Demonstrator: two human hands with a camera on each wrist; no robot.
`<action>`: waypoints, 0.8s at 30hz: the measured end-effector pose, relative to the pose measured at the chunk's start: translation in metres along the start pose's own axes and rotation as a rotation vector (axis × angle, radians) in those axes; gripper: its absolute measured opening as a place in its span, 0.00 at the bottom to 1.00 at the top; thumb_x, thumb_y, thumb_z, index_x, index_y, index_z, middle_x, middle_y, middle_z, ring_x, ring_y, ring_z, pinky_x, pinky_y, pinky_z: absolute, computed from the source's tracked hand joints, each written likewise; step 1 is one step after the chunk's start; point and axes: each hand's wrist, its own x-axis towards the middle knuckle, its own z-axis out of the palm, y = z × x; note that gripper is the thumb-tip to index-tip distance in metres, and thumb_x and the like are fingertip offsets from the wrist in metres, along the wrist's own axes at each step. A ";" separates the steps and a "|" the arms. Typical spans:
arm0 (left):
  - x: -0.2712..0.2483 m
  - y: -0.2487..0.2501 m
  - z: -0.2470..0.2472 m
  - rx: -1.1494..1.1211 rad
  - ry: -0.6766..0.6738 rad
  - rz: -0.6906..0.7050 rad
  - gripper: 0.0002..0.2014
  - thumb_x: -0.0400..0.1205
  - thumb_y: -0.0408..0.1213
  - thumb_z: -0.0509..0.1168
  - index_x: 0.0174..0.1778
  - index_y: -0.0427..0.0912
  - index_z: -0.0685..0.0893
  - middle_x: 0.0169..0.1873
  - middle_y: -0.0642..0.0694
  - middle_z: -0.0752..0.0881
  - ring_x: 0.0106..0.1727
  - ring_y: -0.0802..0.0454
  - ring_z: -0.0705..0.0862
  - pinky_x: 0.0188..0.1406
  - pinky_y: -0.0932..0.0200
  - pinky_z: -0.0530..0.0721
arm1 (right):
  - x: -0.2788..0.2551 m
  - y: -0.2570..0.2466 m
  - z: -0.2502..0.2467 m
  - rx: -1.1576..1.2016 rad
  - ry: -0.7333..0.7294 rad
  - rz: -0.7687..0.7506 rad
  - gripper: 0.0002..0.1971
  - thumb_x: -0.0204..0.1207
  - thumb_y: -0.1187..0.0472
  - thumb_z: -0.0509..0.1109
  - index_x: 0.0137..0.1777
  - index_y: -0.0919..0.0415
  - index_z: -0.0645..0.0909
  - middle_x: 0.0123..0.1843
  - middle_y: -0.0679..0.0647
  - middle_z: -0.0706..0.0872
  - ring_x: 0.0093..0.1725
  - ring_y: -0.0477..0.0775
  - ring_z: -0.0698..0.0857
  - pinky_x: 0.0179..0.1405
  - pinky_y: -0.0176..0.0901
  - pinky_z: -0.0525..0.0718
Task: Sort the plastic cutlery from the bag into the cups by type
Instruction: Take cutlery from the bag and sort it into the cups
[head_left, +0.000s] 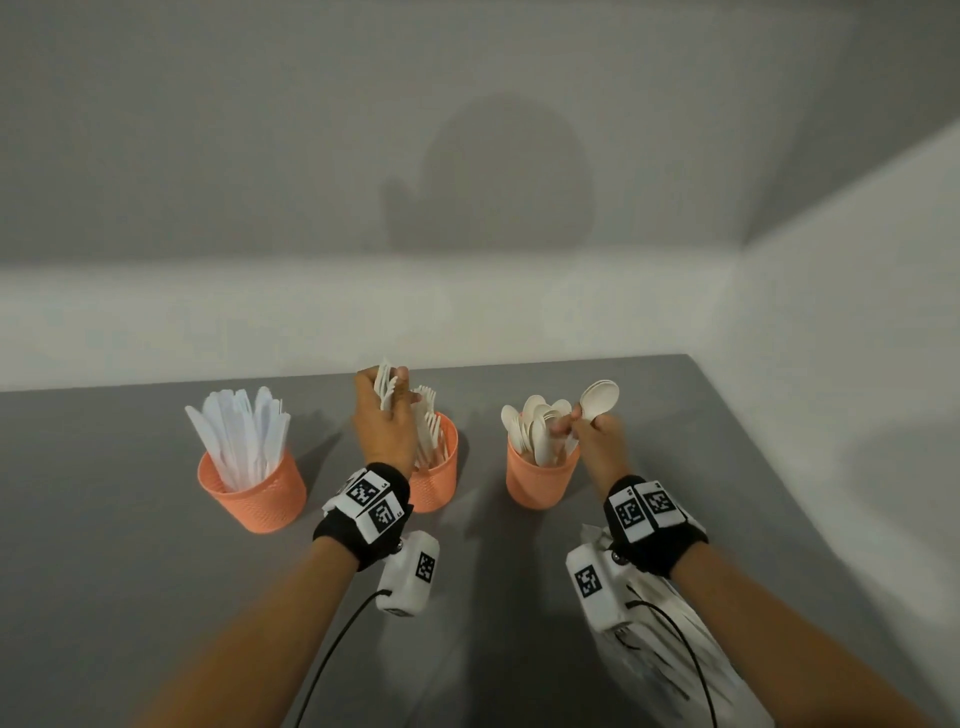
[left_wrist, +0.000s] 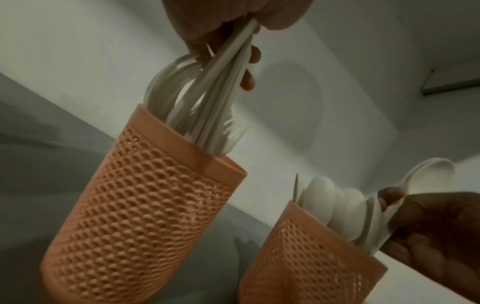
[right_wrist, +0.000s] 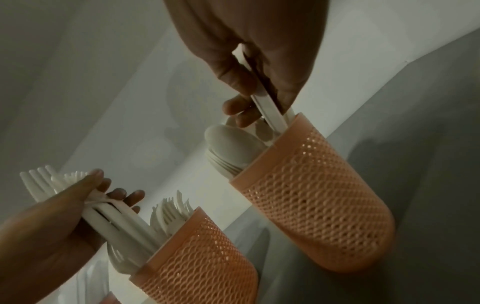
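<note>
Three orange mesh cups stand in a row on the grey table (head_left: 104, 545). The left cup (head_left: 254, 493) holds white knives (head_left: 241, 431). The middle cup (head_left: 439, 467) holds forks, and my left hand (head_left: 384, 410) grips a bundle of forks (head_left: 385, 387) over it, their handles reaching into the middle cup (left_wrist: 145, 205). The right cup (head_left: 540, 478) holds spoons. My right hand (head_left: 589, 431) pinches a spoon (head_left: 600, 399) by its handle, the handle (right_wrist: 270, 115) dipping into the right cup (right_wrist: 311, 193). The white bag (head_left: 670, 639) lies under my right forearm.
A light wall rises just behind the table, and a low white wall borders its right edge (head_left: 779, 467). Black cables (head_left: 332, 649) run from the wrist cameras along both forearms. Bare grey table stretches to the left of the knife cup.
</note>
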 end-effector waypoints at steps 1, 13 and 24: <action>-0.002 -0.003 0.000 0.032 -0.008 0.008 0.07 0.84 0.42 0.58 0.50 0.42 0.70 0.39 0.39 0.83 0.35 0.51 0.81 0.29 0.78 0.77 | 0.000 0.002 0.001 -0.012 -0.006 0.009 0.15 0.75 0.75 0.61 0.29 0.61 0.74 0.30 0.51 0.82 0.40 0.53 0.80 0.43 0.35 0.77; -0.018 -0.026 -0.012 0.286 -0.222 0.136 0.19 0.78 0.43 0.54 0.54 0.33 0.79 0.53 0.38 0.81 0.53 0.47 0.79 0.55 0.52 0.78 | -0.009 0.006 0.012 -0.342 0.107 -0.248 0.18 0.70 0.69 0.65 0.61 0.65 0.78 0.59 0.57 0.78 0.56 0.49 0.77 0.54 0.29 0.70; -0.011 -0.022 -0.014 0.892 -0.466 0.357 0.37 0.78 0.55 0.30 0.72 0.43 0.74 0.77 0.41 0.69 0.79 0.43 0.65 0.80 0.42 0.53 | -0.013 0.005 0.025 -0.959 -0.079 -0.383 0.51 0.59 0.43 0.26 0.76 0.70 0.65 0.79 0.66 0.64 0.80 0.63 0.60 0.80 0.46 0.53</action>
